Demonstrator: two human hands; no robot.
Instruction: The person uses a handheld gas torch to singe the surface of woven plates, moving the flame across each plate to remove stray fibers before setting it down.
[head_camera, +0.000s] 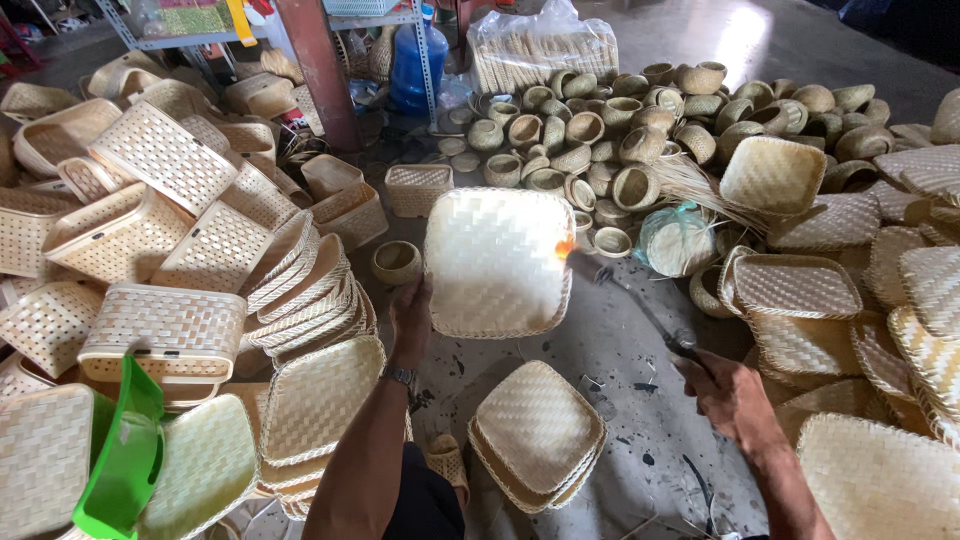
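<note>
My left hand (410, 320) holds up a square woven bamboo tray (497, 260) by its lower left edge, bottom side toward me. My right hand (728, 392) grips a long dark torch wand (640, 305). A small orange flame (565, 246) burns at its tip, right against the tray's right edge. A watch sits on my left wrist. Below the held tray, a short stack of similar square trays (538, 432) lies on the concrete floor between my arms.
Rectangular woven baskets (160, 325) pile up at left, with a green plastic handle piece (125, 450) in front. Small round woven bowls (640, 120) cover the floor at the back. More square trays (800, 290) lie at right. A red post (320, 70) and a blue water jug (418, 60) stand behind.
</note>
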